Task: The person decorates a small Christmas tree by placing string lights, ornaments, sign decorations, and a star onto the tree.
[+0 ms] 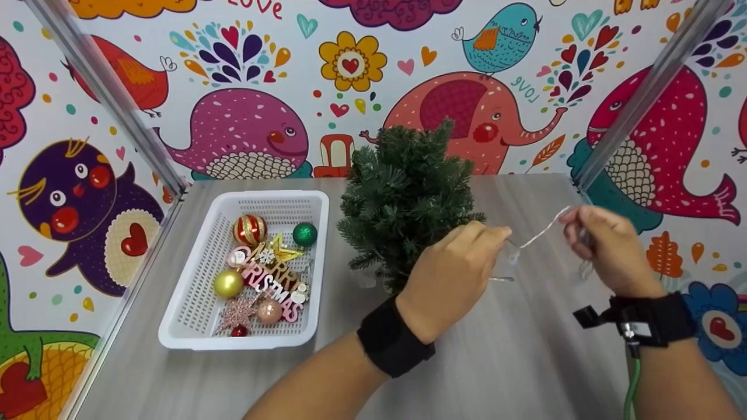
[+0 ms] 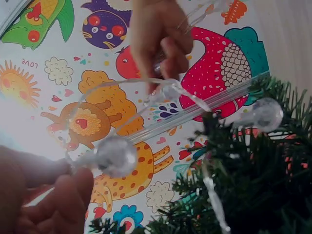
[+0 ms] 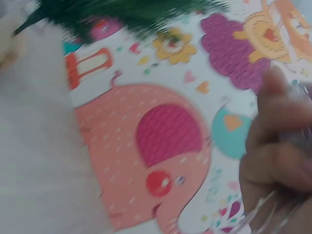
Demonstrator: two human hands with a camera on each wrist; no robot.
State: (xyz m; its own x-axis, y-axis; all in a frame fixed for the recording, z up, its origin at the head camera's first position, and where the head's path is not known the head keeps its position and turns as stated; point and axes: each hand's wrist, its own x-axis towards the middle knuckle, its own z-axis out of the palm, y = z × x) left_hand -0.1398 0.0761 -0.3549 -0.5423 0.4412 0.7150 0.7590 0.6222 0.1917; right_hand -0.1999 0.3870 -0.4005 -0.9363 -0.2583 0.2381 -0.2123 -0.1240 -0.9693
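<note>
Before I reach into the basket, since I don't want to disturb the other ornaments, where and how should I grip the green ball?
I'd pinch the green ball round its sides, from straight above. It is round, nothing lies on top of it, and it sits toward the basket's far corner on the tree's side, where a sideways reach would probably be hindered.

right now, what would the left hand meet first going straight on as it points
The left hand would probably meet the right hand, along the string they hold; depth is unclear in the head view, so it might miss.
</note>
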